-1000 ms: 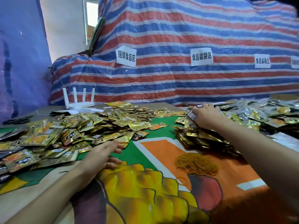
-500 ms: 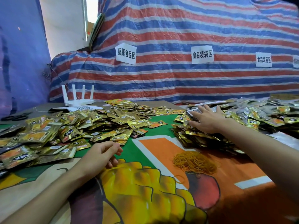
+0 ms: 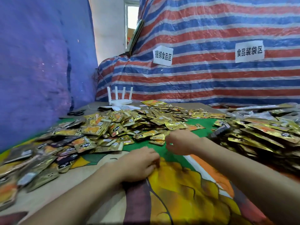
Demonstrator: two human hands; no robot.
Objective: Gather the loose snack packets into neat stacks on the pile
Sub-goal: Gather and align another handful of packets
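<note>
1. meanwhile, my loose snack packets lay as they had a second earlier, a wide scatter over the left and far part of the printed cloth, none of them squared up.
2. my left hand had stayed on the cloth at the scatter's near edge, fingers loosely curled and holding nothing.
3. my right hand was the one that had moved. a second before, it was pressing on the pile at the right; now it had come off and swung left, to just over the nearest loose packets. its fingers were bent toward the thumb, but the blur hid whether they pinched a packet, so i could not tell.
4. the pile sat to the right of both hands, overlapping rows of packets, with neither hand on it. i judged one batch was laid down and the next gather was starting. with so much still scattered, most of the work lay ahead.
5. the cloth was printed in green, orange and yellow. behind the scatter, at the far left, lay black scissors and a white router with four antennae.
6. round the table, a blue sheet hung at the left, then a bright opening. a red, white and blue striped tarp ran across the back, with two paper labels fixed to it.
</note>
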